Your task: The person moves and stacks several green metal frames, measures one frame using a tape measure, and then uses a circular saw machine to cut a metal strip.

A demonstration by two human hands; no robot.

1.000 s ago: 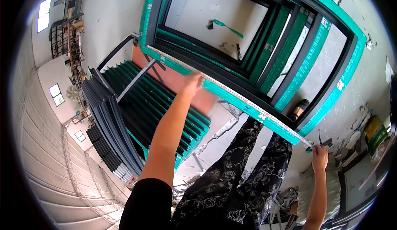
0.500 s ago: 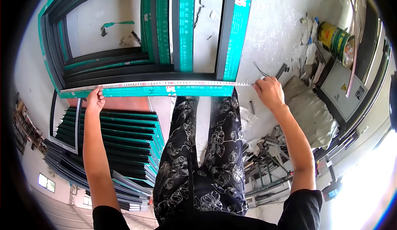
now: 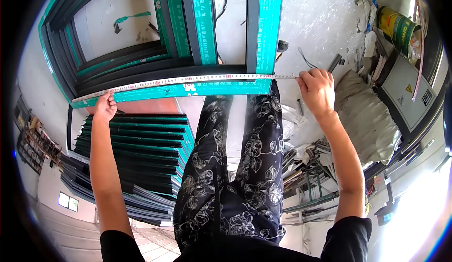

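1. In the head view, a narrow white measuring tape [image 3: 188, 79] with printed graduations is laid along the green-faced near rail [image 3: 150, 93] of a large rectangular black-and-green frame [image 3: 267, 31].
2. The tape is pinched near the rail's left end by the left hand [image 3: 106, 106], and beyond its right corner by the right hand [image 3: 318, 91].
3. The rail appears spanned already; whether a reading has been taken cannot be told. The tape is not yet released.
4. Its long axis is directed left to right, raised slightly rightward.
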